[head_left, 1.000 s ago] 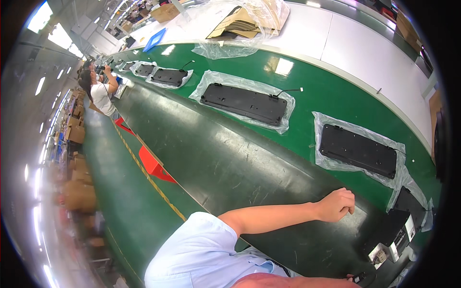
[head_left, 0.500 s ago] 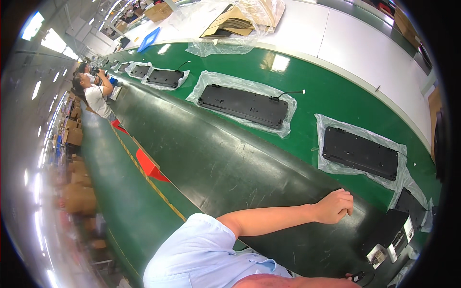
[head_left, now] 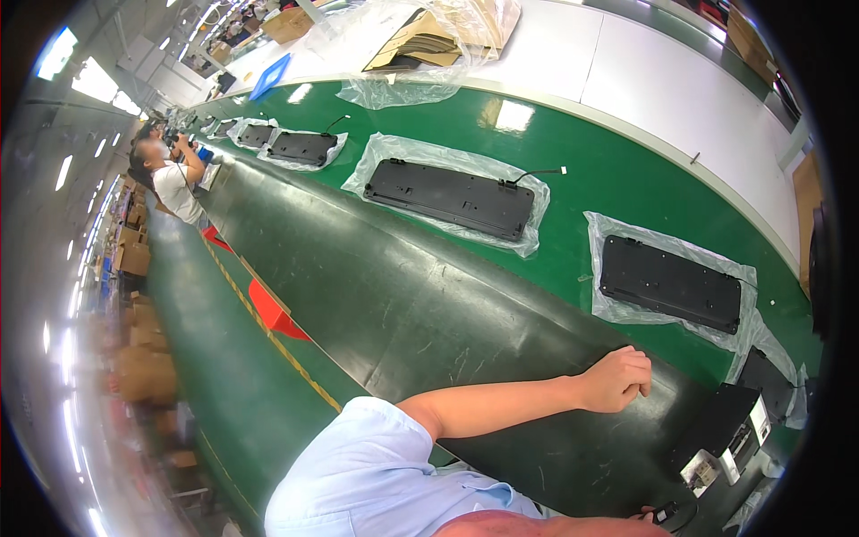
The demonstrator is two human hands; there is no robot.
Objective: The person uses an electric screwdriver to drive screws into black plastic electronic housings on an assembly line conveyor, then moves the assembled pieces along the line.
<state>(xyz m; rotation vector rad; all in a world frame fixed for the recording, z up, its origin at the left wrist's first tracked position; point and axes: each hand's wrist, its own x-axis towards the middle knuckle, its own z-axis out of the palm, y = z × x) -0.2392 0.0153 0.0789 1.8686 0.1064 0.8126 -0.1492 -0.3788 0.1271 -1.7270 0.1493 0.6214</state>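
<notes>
My left hand [head_left: 617, 379] is curled into a loose fist and rests on the dark green work surface [head_left: 429, 295], with nothing visible in it. At the lower edge my right hand [head_left: 646, 513] shows only its fingertips, against a small black plug-like piece [head_left: 665, 513] with a thin cable; the rest is hidden behind my arm. To the right stands a black and white device [head_left: 729, 438] with an open metal part at its front. Beyond the left fist, a black keyboard [head_left: 671, 285] lies face down on clear plastic wrap.
Another face-down keyboard [head_left: 450, 199] with a short cable lies on plastic farther left, and several more follow along the green belt. A white ledge [head_left: 546, 54] carries brown cardboard sheets [head_left: 429, 40] and a blue tray [head_left: 269, 77]. A co-worker [head_left: 174, 179] stands at the far left.
The view has shifted very slightly. Both hands keep nearly the same place and pose, and the keyboards have not visibly moved.
</notes>
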